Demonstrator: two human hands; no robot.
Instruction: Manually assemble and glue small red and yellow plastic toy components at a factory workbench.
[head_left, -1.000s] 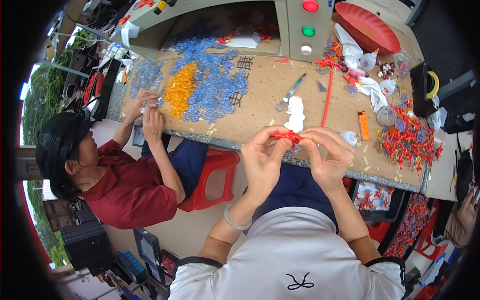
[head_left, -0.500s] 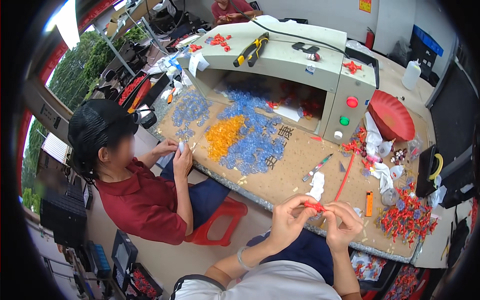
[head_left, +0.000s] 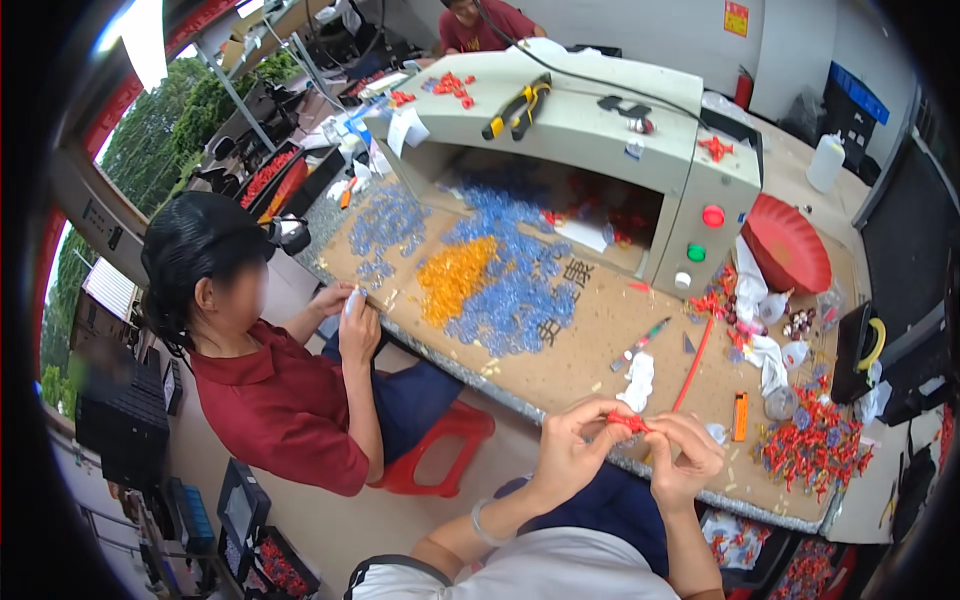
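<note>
Red piece (head_left: 630,422) is best held steady between the two hands, with light, even pressure, so that nothing is bent or dropped. By the left hand (head_left: 575,452) and the right hand (head_left: 683,455) it is pinched at either end, both grips nearly closed; its finer shape is hidden. Just beyond the grip, a white wad (head_left: 638,383) is seen; right of the grip, a red heap (head_left: 812,440); farther off, leftward, clear blue pieces (head_left: 510,315).
</note>
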